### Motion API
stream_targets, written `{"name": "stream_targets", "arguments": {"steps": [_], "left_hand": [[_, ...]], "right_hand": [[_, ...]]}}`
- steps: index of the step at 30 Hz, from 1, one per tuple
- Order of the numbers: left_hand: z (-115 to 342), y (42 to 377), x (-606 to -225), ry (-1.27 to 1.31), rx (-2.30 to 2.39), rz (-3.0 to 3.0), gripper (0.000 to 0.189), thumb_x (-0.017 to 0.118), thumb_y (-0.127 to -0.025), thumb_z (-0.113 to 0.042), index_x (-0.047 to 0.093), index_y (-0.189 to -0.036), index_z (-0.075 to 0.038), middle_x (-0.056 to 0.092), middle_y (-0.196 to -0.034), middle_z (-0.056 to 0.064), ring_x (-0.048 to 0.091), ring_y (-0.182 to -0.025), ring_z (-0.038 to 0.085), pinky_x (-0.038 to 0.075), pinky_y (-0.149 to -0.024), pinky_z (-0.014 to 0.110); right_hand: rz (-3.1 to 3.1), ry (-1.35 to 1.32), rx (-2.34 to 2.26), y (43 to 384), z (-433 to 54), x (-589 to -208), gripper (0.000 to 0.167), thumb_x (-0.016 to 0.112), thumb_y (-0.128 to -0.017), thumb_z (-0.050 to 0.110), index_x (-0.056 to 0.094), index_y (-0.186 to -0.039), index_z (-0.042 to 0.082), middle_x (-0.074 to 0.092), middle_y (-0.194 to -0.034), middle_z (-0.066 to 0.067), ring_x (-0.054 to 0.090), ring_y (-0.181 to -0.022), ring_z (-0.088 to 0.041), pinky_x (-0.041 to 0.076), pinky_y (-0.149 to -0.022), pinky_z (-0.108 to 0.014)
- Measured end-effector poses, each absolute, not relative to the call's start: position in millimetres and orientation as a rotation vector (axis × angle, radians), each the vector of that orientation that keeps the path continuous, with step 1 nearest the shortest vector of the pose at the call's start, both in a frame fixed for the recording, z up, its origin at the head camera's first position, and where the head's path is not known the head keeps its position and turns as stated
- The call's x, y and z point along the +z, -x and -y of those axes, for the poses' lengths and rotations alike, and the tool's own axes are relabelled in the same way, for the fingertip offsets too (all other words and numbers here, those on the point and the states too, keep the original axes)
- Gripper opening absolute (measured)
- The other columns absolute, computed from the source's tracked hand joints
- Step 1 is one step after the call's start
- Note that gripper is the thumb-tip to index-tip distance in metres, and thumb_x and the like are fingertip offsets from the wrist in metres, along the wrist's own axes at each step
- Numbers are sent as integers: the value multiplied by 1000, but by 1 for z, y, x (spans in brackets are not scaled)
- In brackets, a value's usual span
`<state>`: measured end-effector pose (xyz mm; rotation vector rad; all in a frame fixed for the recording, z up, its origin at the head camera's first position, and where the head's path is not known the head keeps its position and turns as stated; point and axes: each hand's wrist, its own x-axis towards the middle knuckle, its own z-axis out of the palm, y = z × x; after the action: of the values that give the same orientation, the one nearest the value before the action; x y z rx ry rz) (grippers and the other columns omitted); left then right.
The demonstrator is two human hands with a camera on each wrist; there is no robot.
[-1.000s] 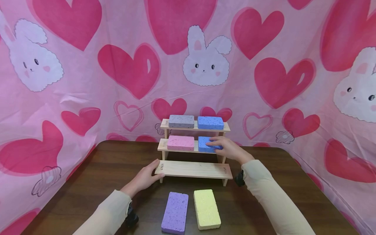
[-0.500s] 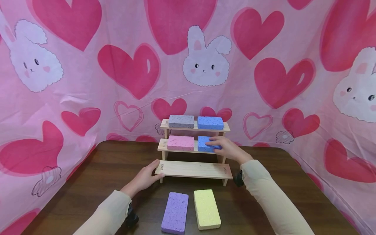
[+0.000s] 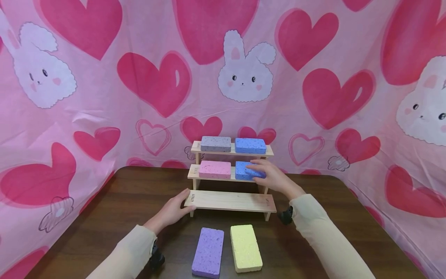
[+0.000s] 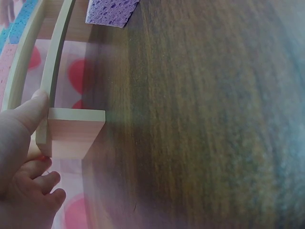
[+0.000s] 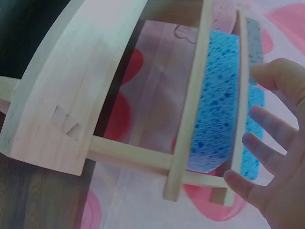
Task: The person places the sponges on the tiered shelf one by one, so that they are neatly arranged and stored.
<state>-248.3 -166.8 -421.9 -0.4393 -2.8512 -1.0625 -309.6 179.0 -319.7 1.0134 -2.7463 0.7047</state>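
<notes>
A three-step wooden shelf (image 3: 230,200) stands at the back of the table. My left hand (image 3: 174,209) grips the left end of its bare bottom step, thumb (image 4: 33,109) on top and fingers curled beneath by the leg (image 4: 71,133). My right hand (image 3: 259,170) lies with straight fingers on the blue sponge (image 3: 244,170) on the middle step, next to a pink sponge (image 3: 215,169). In the right wrist view the fingers (image 5: 267,124) are spread beside that blue sponge (image 5: 214,105). A grey sponge (image 3: 215,143) and another blue sponge (image 3: 250,145) lie on the top step.
A purple sponge (image 3: 208,252) and a yellow sponge (image 3: 245,248) lie side by side on the dark wooden table (image 3: 104,217) in front of the shelf. A pink cloth with hearts and bunnies (image 3: 223,77) hangs behind and at both sides.
My right hand has slid slightly to the right along the middle-step blue sponge and its fingers have straightened. The left hand and the sponges have stayed put.
</notes>
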Motion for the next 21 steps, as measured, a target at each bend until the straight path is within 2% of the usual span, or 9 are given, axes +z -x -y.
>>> {"name": "stream_targets", "arguments": {"steps": [6, 11, 16, 21], "left_hand": [[167, 248, -421, 448, -1056, 2848, 71, 68, -84, -25, 34, -138, 6, 32, -143, 22, 31, -130, 35, 29, -102, 47], [166, 249, -421, 450, -1055, 2844, 70, 68, -84, -24, 35, -138, 6, 32, -143, 21, 31, -130, 34, 28, -103, 46], [166, 249, -422, 449, -1045, 2847, 70, 68, -84, -25, 35, -137, 7, 33, -142, 22, 31, -130, 34, 28, -103, 46], [167, 249, -423, 442, -1062, 2845, 71, 69, -84, -25, 35, -138, 6, 32, -143, 21, 31, -130, 34, 28, -103, 46]], "right_hand": [[2707, -988, 770, 292, -182, -315, 52, 69, -83, 15, 53, -132, 14, 41, -138, -11, 33, -126, -35, 38, -92, -56], [2638, -1036, 850, 273, -186, -317, 53, 71, -82, 16, 53, -132, 13, 41, -138, -11, 35, -124, -33, 47, -85, -49], [2542, -1154, 877, 250, -188, -325, 54, 74, -79, 14, 55, -129, 11, 45, -135, -11, 40, -122, -30, 43, -90, -50], [2550, -1194, 924, 230, -187, -338, 54, 75, -78, 25, 56, -129, 17, 48, -133, -1, 41, -121, -23, 40, -93, -49]]}}
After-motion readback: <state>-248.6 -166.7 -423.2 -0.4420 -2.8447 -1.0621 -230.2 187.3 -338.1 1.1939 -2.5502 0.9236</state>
